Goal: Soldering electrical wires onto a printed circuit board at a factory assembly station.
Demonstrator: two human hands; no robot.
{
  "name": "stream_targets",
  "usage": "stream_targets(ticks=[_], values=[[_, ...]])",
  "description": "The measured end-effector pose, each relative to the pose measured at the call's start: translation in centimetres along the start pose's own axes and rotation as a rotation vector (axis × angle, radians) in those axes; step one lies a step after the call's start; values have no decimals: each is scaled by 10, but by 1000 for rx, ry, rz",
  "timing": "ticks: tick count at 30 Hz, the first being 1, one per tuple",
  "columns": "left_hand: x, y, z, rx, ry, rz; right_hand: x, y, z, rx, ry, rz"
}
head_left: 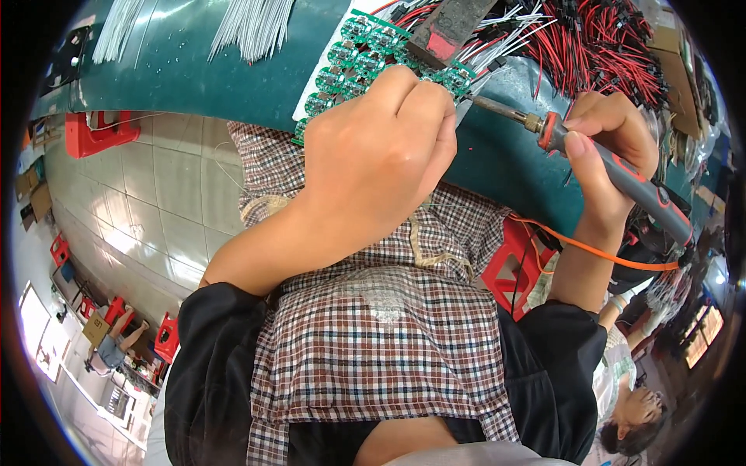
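My left hand is closed, its knuckles up, over the near edge of a panel of small green circuit boards. Its fingertips are hidden beneath it, so what they pinch does not show. A soldering iron with a grey and red handle is gripped in my right hand, between thumb and fingers. Its metal tip points left, close to the panel's right end. A dark, worn block with a red patch rests across the panel. White wires fan out beside the block.
Red and black wires with black connectors are heaped at the far right of the green table. White wire bundles lie far left. An orange cord crosses my right forearm. Red stools stand around. A co-worker is at lower right.
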State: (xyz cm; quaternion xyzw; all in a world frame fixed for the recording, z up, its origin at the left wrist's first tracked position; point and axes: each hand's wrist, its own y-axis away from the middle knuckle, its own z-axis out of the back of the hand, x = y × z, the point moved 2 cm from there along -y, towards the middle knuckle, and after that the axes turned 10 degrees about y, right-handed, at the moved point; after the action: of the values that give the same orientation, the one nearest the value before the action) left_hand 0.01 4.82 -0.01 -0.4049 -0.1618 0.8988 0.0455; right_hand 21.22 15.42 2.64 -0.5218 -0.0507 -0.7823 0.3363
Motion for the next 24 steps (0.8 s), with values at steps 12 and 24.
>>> stream_targets(ticks=[12, 24], values=[[2, 2, 0, 24, -19, -4, 1, -1, -1, 46, 11, -39], [5, 5, 14, -79, -11, 15, 12, -3, -12, -24, -12, 55]])
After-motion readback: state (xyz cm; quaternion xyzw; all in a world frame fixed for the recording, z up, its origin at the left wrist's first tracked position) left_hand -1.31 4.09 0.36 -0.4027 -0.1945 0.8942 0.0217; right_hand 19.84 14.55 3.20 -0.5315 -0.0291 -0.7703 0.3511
